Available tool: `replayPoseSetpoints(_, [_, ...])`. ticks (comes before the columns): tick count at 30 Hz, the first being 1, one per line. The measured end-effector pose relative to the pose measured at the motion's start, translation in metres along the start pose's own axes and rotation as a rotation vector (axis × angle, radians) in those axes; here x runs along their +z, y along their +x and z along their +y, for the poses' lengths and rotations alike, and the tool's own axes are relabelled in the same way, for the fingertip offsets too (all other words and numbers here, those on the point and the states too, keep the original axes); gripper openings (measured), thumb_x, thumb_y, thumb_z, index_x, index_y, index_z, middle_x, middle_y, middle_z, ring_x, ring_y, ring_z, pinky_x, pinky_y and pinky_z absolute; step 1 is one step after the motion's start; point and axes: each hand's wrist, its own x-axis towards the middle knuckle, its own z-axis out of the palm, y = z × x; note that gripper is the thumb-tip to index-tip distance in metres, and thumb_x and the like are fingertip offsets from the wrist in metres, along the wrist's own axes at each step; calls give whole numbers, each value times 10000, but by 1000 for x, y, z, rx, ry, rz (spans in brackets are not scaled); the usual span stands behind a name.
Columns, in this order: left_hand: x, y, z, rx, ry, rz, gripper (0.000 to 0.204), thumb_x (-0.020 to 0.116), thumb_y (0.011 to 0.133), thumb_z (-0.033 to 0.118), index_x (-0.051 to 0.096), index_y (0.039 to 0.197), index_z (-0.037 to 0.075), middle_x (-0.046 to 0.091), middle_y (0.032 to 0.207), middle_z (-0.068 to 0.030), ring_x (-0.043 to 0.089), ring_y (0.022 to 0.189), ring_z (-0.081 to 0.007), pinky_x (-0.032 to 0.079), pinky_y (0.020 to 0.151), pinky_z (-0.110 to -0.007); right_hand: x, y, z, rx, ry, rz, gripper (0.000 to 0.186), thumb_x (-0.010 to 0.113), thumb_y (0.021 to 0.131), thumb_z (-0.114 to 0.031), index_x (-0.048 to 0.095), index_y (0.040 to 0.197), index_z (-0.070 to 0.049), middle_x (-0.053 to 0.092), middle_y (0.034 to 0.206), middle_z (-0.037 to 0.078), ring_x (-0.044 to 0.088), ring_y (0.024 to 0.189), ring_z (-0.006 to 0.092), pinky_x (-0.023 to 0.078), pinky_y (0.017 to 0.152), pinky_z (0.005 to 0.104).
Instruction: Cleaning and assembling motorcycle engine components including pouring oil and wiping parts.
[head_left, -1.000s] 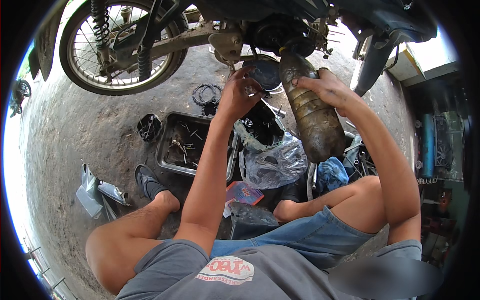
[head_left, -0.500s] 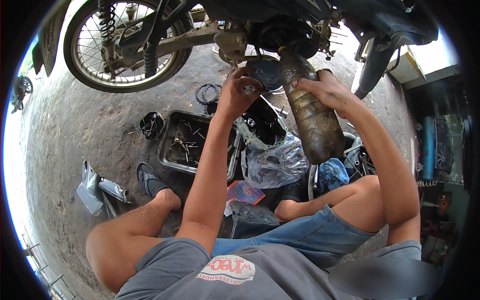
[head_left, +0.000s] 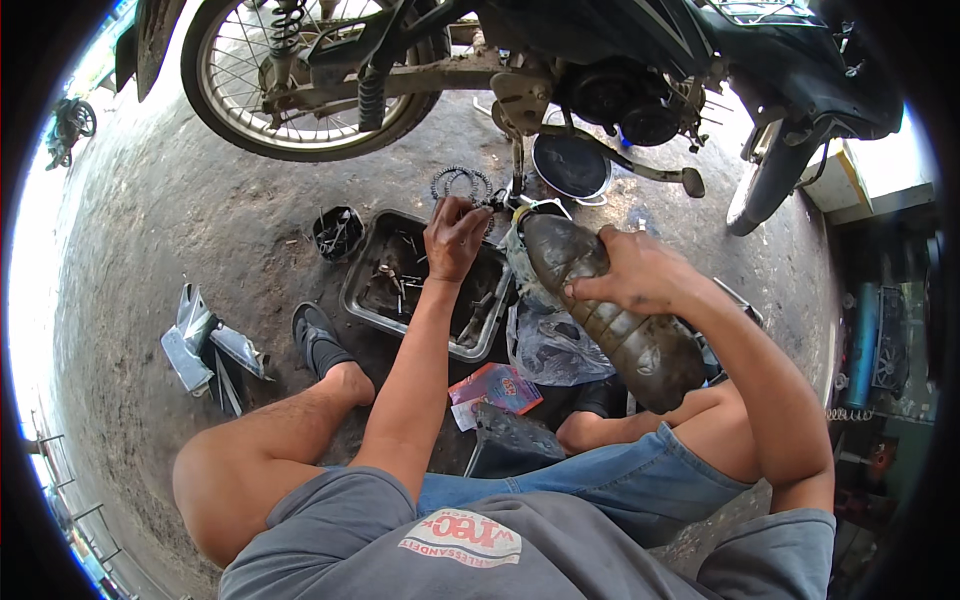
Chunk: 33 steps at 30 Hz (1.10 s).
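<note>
My right hand (head_left: 640,272) is wrapped round a grimy, dark plastic bottle (head_left: 625,335), which lies tilted with its neck toward the upper left. Near the bottle's mouth, my left hand (head_left: 456,238) has its fingers pinched together; a small dark piece shows at the fingertips, too small to name. Under the bottle's neck sits an engine casing (head_left: 532,268), partly hidden by the bottle. Beside my left hand is a metal tray (head_left: 478,352) with bolts and small parts in it. Clutch-like rings (head_left: 450,183) lie on the ground beyond that hand.
A motorcycle (head_left: 600,95) stands across the far side, its pedal (head_left: 692,182) jutting toward me. Below it rests a round dark pan (head_left: 572,165). A small can of tools (head_left: 338,233), a clear plastic bag (head_left: 555,350) and a red-blue packet (head_left: 500,388) lie around my feet.
The bottle has come down and nearer to me, away from the motorcycle's engine, with my right hand still round it. My left hand has lowered too, and its fingers have closed together.
</note>
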Motion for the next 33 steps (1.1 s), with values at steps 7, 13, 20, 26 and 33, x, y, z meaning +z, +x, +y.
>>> replayPoseSetpoints(7, [6,-8,5,23,-17,8,158,831,742,77,737,857,132,608,916,-41,609,824,-266,507,656,-393,10,16,-7,-35,3,-5,827,698,788,-627,679,1081,146,702,1103,334,688,1097,433,537,956,460])
replayPoseSetpoints(13, [7,-7,12,24,-27,3,151,829,749,83,743,861,135,622,960,-43,615,852,-274,518,671,-394,7,18,-7,-50,-5,-24,844,684,785,-629,689,1056,169,693,1118,349,687,1107,429,538,960,453])
replayPoseSetpoints(20, [6,-8,12,14,-54,13,154,832,743,92,771,872,151,615,927,-47,599,811,-263,488,655,-378,7,19,-7,-51,-13,-27,847,684,780,-636,696,1059,164,688,1129,356,687,1110,426,537,965,452])
replayPoseSetpoints(26, [4,-11,14,12,-39,-16,147,833,758,101,747,870,142,624,978,-48,627,875,-271,527,681,-390,7,21,-5,-36,21,-33,841,698,767,-630,699,1037,166,698,1116,345,702,1082,413,540,954,446])
replayPoseSetpoints(33, [7,-9,17,52,-62,-29,116,804,773,83,758,871,122,700,1056,-44,634,896,-275,523,738,-367,5,24,-4,-17,-28,-59,835,695,756,-632,706,1038,154,712,1098,322,714,1043,400,546,934,437])
